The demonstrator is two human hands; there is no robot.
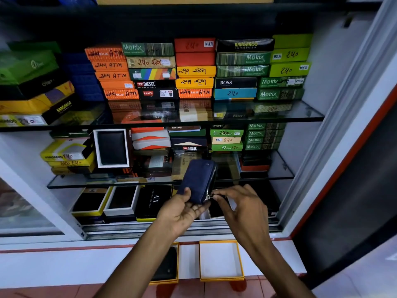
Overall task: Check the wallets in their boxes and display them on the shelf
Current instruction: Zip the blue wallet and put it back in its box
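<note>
A dark blue zip wallet (198,180) is held up in front of the lower glass shelf (107,182). My left hand (181,209) grips its bottom edge from below. My right hand (238,203) pinches the silver zip pull at the wallet's lower right corner. On the white ledge below, an open yellow-rimmed box (221,260) lies with a white, bare inside. Beside it on the left, another yellow-rimmed box (166,265) holds something black, partly hidden by my left forearm.
The cabinet has stacked wallet boxes on the upper glass shelf (279,118) and the shelves below. A white-framed box with a black wallet (112,148) stands upright on the middle shelf. Open boxes (121,201) sit on the bottom level. The sliding-door track (129,230) runs along the front.
</note>
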